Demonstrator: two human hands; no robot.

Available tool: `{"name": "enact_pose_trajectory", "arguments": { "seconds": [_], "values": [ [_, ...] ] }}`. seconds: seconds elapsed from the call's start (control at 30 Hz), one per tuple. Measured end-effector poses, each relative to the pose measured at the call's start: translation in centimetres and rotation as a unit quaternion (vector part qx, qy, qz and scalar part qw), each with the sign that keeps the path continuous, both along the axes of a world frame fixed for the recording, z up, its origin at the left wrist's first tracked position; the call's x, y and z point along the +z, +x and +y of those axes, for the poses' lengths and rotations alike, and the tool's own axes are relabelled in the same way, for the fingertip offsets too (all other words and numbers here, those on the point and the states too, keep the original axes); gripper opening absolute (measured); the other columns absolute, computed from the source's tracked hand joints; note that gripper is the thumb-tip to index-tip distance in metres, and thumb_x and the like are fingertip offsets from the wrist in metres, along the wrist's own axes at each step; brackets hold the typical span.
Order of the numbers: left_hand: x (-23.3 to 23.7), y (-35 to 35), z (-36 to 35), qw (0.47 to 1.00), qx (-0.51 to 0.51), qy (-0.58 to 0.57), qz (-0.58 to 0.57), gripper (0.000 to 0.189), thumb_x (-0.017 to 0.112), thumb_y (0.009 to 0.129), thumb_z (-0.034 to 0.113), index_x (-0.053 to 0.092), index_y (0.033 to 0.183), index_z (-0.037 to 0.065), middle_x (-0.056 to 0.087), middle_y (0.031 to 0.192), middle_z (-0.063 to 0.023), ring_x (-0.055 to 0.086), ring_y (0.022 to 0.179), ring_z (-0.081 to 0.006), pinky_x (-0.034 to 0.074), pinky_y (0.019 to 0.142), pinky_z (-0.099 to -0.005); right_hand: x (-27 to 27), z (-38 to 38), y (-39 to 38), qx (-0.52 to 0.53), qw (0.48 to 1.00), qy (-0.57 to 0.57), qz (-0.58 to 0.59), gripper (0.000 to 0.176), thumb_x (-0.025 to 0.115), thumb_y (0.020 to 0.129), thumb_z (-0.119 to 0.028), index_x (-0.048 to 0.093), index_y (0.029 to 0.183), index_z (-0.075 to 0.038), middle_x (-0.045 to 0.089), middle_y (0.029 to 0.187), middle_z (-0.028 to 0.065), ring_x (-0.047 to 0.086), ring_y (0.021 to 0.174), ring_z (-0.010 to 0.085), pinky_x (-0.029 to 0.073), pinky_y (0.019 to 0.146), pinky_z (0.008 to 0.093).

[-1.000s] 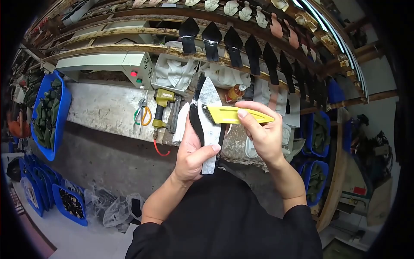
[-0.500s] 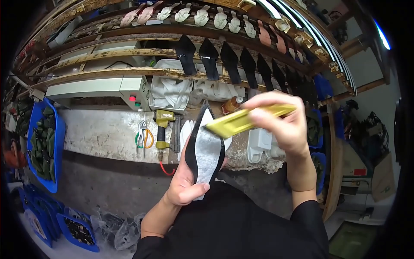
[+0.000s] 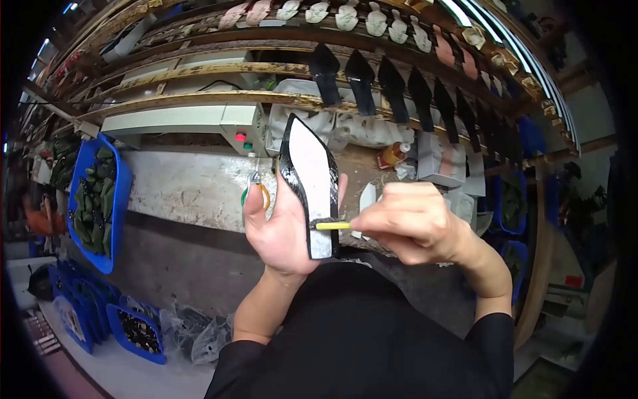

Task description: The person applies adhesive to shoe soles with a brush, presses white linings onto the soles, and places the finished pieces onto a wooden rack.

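Observation:
A pointed shoe insole (image 3: 314,166), white in the middle with a glossy black border, lies along my left hand (image 3: 282,238). Its toe points up and away from me. The left palm and fingers support it from below and behind, with the thumb held off to the left. Between the fingers of my right hand (image 3: 413,223) is a flat yellow brush (image 3: 333,226), seen edge-on. Its dark bristles touch the insole near the narrow heel end. Below the brush, the surface looks greyer than the bright white above.
Black insoles (image 3: 392,86) stand in a row on the wooden rack, with pale ones above. On the bench are an amber bottle (image 3: 393,155), a white box (image 3: 441,161) and orange-handled snips (image 3: 266,197), half hidden. A blue bin (image 3: 121,199) of green pieces stands left.
The brush has gone from the insole's upper part down to its heel end and turned edge-on. The insole's middle looks whiter, its border shinier. My left thumb has come off it.

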State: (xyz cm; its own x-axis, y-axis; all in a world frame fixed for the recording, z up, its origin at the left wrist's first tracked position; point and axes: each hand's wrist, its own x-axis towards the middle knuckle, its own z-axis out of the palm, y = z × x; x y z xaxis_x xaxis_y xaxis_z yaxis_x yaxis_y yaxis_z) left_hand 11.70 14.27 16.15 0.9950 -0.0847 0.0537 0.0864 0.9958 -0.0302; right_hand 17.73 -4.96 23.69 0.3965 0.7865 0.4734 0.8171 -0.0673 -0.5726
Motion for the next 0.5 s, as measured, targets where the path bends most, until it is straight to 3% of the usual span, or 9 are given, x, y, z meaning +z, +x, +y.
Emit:
{"name": "enact_pose_trajectory", "arguments": {
  "seconds": [0.07, 0.23, 0.3, 0.37, 0.43, 0.47, 0.5],
  "values": [
    [0.5, 0.5, 0.0, 0.999, 0.027, -0.005, 0.037, 0.075, 0.047, 0.097, 0.040, 0.027, 0.165, 0.015, 0.047, 0.160, -0.0112, 0.049, 0.144, -0.0279, 0.024, 0.127, -0.0526, -0.3, -0.2, -0.7, 0.011, 1.000, 0.021, -0.008, 0.027, 0.074, 0.077, 0.010, 0.075, 0.103, 0.001, 0.075, 0.089, 0.0055, 0.053, 0.062, 0.0168, 0.043, 0.054, 0.0286],
    [2.1, 3.0, 0.3, 0.998, 0.067, 0.011, -0.005, 0.073, 0.050, 0.098, 0.047, 0.035, 0.161, 0.013, 0.053, 0.154, -0.0107, 0.053, 0.138, -0.0247, 0.027, 0.124, -0.0517, 0.7, -2.3, -1.7, 0.019, 0.999, 0.032, 0.030, 0.029, 0.072, 0.077, 0.011, 0.075, 0.104, 0.002, 0.075, 0.089, 0.0081, 0.052, 0.061, 0.0164, 0.043, 0.055, 0.0273],
    [4.4, 5.0, 0.8, 0.987, 0.126, 0.066, -0.071, 0.073, 0.050, 0.099, 0.046, 0.035, 0.160, 0.010, 0.051, 0.156, -0.0134, 0.051, 0.141, -0.0253, 0.021, 0.128, -0.0532, 0.2, -5.0, -1.3, -0.085, 0.977, 0.177, 0.084, 0.025, 0.070, 0.079, 0.007, 0.075, 0.103, 0.003, 0.074, 0.088, 0.0109, 0.052, 0.063, 0.0154, 0.044, 0.060, 0.0260],
    [7.8, 7.6, 1.3, 0.965, 0.177, 0.120, -0.152, 0.073, 0.050, 0.100, 0.045, 0.035, 0.160, 0.006, 0.050, 0.158, -0.0162, 0.049, 0.144, -0.0260, 0.015, 0.131, -0.0547, -0.5, -6.7, -1.3, -0.182, 0.919, 0.327, 0.128, 0.022, 0.068, 0.081, 0.003, 0.074, 0.102, 0.004, 0.074, 0.088, 0.0137, 0.052, 0.065, 0.0144, 0.045, 0.064, 0.0247],
    [12.4, 10.9, 1.6, 0.945, 0.225, 0.166, -0.168, 0.062, 0.049, 0.101, 0.036, 0.043, 0.152, 0.000, 0.056, 0.149, -0.0191, 0.056, 0.137, -0.0263, 0.030, 0.125, -0.0538, -1.4, -7.4, -2.2, -0.304, 0.855, 0.378, 0.182, 0.020, 0.066, 0.085, -0.001, 0.074, 0.103, 0.004, 0.072, 0.085, 0.0104, 0.054, 0.068, 0.0140, 0.045, 0.066, 0.0244],
    [14.4, 13.1, 1.9, 0.940, 0.223, 0.164, -0.202, 0.062, 0.049, 0.101, 0.036, 0.043, 0.152, 0.000, 0.056, 0.149, -0.0191, 0.056, 0.137, -0.0263, 0.030, 0.125, -0.0538, -2.0, -8.1, -2.5, -0.329, 0.856, 0.348, 0.198, 0.021, 0.066, 0.089, -0.002, 0.073, 0.107, 0.004, 0.070, 0.084, 0.0069, 0.055, 0.069, 0.0128, 0.044, 0.065, 0.0233],
    [16.1, 15.2, 2.2, 0.929, 0.215, 0.233, -0.190, 0.049, 0.049, 0.100, 0.028, 0.047, 0.141, 0.002, 0.060, 0.134, -0.0165, 0.058, 0.122, -0.0240, 0.038, 0.113, -0.0477, -2.7, -8.5, -2.9, -0.335, 0.852, 0.323, 0.240, 0.021, 0.067, 0.089, -0.002, 0.073, 0.108, 0.004, 0.070, 0.084, 0.0065, 0.055, 0.069, 0.0120, 0.044, 0.065, 0.0230]
  ]
}}
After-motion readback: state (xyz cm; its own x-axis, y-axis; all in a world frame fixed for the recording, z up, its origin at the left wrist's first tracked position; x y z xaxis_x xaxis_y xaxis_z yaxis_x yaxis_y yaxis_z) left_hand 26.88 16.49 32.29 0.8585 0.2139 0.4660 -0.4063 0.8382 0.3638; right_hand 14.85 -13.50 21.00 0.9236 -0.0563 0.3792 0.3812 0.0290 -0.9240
